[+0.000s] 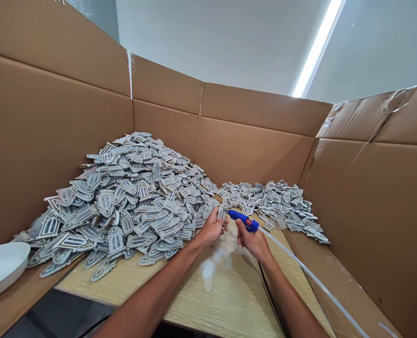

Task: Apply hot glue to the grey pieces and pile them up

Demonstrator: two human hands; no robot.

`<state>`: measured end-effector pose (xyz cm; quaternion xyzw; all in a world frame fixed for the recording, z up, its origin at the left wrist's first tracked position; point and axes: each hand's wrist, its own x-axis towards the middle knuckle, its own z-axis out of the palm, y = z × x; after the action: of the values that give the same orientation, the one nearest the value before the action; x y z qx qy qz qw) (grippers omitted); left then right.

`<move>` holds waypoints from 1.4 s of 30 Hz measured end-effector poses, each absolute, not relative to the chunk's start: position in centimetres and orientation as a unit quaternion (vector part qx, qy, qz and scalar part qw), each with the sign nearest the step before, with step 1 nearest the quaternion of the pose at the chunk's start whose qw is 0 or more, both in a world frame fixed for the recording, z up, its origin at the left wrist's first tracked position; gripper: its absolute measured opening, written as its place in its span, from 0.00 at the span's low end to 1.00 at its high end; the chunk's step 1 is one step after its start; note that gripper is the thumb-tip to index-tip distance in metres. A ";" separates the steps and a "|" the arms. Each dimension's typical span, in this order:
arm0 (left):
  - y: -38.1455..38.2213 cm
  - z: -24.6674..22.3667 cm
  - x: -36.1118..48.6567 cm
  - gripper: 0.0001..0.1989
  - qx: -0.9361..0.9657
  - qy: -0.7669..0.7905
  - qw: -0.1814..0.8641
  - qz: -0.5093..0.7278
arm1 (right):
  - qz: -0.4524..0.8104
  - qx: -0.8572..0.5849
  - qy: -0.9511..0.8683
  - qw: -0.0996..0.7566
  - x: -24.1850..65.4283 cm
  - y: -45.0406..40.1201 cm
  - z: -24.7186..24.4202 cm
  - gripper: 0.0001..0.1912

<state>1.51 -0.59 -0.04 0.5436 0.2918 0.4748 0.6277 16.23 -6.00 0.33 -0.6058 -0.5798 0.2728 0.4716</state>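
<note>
My left hand (212, 227) pinches a small grey arched window-shaped piece (221, 212), held upright over the board. In my right hand (252, 240) is a blue hot glue gun (243, 219), its nozzle pointing left, close to the piece; whether they touch I cannot tell. A long clear glue stick (310, 277) runs out of the gun's back toward the lower right. A black cord (270, 293) trails below my right wrist. Left of my hands rises a large heap of similar pieces (134, 202). A smaller pile of them (275, 199) lies beyond the gun.
Tall cardboard walls (250, 150) enclose the left, back and right sides. A pale wooden board (226, 314) forms the work surface, with whitish glue marks (208, 270) on it. At the far left sits a white bowl (4, 267), partly cut off by the frame.
</note>
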 end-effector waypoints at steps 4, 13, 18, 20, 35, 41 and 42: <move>-0.5 -0.2 1.6 0.06 0.556 0.294 0.612 0.479 | 0.263 -0.618 -0.583 0.457 16.2 -6.1 0.3 0.34; -0.5 -0.9 1.4 0.08 0.643 0.341 0.474 0.496 | 0.253 -0.598 -0.607 0.459 15.6 -6.5 0.5 0.30; -1.3 -1.1 0.9 0.12 0.698 0.360 0.376 0.491 | 0.183 -0.563 -0.665 0.455 14.9 -6.8 0.4 0.23; -1.4 -1.1 0.9 0.15 0.716 0.364 0.361 0.474 | 0.133 -0.559 -0.683 0.452 14.6 -6.7 0.2 0.23; 0.6 -0.7 0.2 0.06 0.648 0.430 0.355 0.518 | 0.251 -0.601 -0.585 0.484 16.6 -6.4 1.6 0.36; 0.6 0.0 0.2 0.08 0.638 0.401 0.383 0.535 | 0.312 -0.581 -0.606 0.445 16.8 -6.5 1.6 0.37; 0.5 0.0 0.2 0.08 0.639 0.392 0.391 0.534 | 0.306 -0.586 -0.611 0.436 16.9 -6.6 1.5 0.37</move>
<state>0.24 0.55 0.04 0.6389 0.3920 0.5341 0.3910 16.87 -6.56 1.52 -0.5857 -0.6110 0.3058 0.4361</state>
